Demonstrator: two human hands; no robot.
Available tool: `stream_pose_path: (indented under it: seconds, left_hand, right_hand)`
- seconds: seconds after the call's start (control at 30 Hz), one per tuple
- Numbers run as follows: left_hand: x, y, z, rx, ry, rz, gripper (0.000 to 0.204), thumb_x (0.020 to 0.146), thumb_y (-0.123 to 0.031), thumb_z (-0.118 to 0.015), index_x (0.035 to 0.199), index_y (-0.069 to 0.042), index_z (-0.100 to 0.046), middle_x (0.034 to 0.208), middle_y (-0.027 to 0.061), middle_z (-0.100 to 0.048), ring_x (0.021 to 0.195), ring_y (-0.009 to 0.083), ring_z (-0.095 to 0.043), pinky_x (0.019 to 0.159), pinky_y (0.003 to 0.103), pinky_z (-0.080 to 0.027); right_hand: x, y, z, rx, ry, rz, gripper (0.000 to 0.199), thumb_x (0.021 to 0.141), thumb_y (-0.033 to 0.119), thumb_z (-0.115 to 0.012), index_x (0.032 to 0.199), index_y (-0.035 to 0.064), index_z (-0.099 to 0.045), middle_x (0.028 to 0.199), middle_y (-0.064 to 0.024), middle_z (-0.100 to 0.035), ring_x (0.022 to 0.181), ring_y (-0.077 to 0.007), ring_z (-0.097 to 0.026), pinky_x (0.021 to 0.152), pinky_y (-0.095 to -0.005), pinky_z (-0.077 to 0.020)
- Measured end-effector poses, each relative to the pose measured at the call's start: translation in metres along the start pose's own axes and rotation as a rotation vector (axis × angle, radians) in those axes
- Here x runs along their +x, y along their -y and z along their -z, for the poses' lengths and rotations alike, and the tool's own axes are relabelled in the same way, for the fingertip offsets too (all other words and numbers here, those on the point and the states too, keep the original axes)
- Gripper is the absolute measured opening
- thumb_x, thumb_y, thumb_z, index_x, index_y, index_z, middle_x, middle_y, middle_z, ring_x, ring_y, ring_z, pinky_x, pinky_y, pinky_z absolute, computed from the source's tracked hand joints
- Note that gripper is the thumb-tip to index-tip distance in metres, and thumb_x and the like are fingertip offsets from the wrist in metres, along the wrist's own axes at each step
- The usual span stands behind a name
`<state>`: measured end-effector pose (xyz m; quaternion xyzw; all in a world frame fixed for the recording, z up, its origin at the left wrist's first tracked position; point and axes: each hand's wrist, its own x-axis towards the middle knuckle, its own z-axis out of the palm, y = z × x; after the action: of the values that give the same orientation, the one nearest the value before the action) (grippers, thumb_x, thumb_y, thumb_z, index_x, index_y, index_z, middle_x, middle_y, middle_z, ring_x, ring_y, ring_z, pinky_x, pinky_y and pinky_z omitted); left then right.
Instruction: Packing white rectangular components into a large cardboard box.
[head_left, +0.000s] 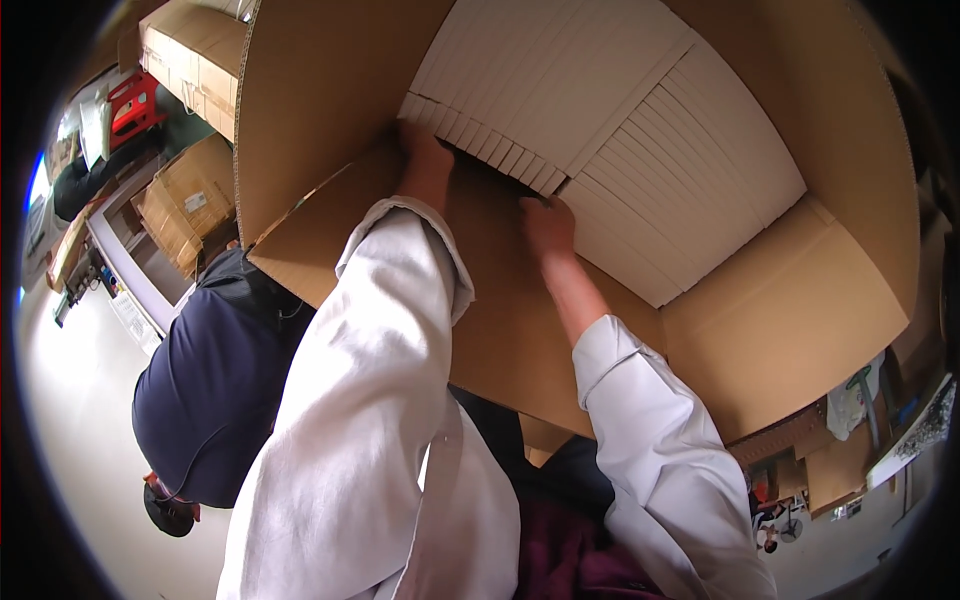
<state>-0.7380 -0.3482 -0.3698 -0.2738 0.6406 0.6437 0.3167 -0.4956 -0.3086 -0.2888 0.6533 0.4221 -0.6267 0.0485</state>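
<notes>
A large open cardboard box (pixel 790 330) holds white slim cartons (pixel 560 75), packed tightly on edge in rows. My left hand (pixel 427 160) reaches down inside, at the left end of the nearest row of white carton ends (pixel 490 140). Its fingers are mostly hidden in shadow and against the box. Close to the right end of that row is my right hand (pixel 551 228), with its fingers curled in. What those fingers hold, if anything, is hidden. Both forearms, in rolled-up pale sleeves, cross over the near flap of the box.
At the left, a person in dark clothing (pixel 215 380) bends over close to my left arm. Behind stand a taped carton (pixel 190 205), more cardboard boxes (pixel 195 60) and a red plastic stool (pixel 133 105). Box flaps rise on both sides of my hands.
</notes>
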Motion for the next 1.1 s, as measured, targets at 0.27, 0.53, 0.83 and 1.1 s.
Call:
stream_pose_path:
  seconds: [0.27,0.53,0.83,1.1]
  left_hand:
    - [-0.022,0.012,-0.022,-0.097,0.085,0.079,0.059,0.104,-0.049,-0.039,0.151,-0.013,-0.041,0.154,0.0075,-0.045,0.136,0.0290,-0.049,0.108,0.051,-0.043]
    - [-0.012,0.006,-0.008,-0.053,0.088,0.058,0.056,0.103,-0.051,-0.039,0.149,-0.020,-0.043,0.153,0.0035,-0.046,0.137,0.0280,-0.046,0.106,0.053,-0.040]
    - [-0.075,-0.003,-0.034,0.133,-0.162,0.293,0.071,0.093,-0.071,-0.035,0.143,-0.021,-0.047,0.140,0.0056,-0.048,0.124,0.0269,-0.046,0.102,0.051,-0.036]
    - [-0.104,0.010,-0.019,0.260,0.107,0.360,0.097,0.093,-0.074,-0.038,0.160,-0.007,-0.016,0.158,0.0243,-0.028,0.147,0.0388,-0.027,0.121,0.055,-0.019]
  right_hand:
    - [0.005,-0.007,0.014,0.004,-0.016,-0.059,0.061,0.083,0.025,-0.069,0.125,-0.0166,-0.057,0.082,-0.0138,-0.068,0.068,-0.0179,-0.064,0.062,-0.0332,-0.0510]
    - [-0.016,0.016,0.018,-0.026,-0.024,-0.057,0.055,0.081,0.032,-0.062,0.111,-0.0139,-0.061,0.110,-0.0373,-0.064,0.112,-0.0511,-0.059,0.100,-0.0521,-0.0454]
    - [-0.045,0.035,0.045,-0.074,-0.006,-0.055,0.061,0.084,0.032,-0.064,0.123,-0.0147,-0.059,0.119,-0.0332,-0.065,0.118,-0.0430,-0.061,0.103,-0.0437,-0.0466]
    - [-0.055,0.052,0.082,-0.082,-0.114,0.175,0.027,0.082,0.026,-0.063,0.075,0.0002,-0.066,0.075,-0.0223,-0.068,0.072,-0.0377,-0.065,0.070,-0.0480,-0.0512]
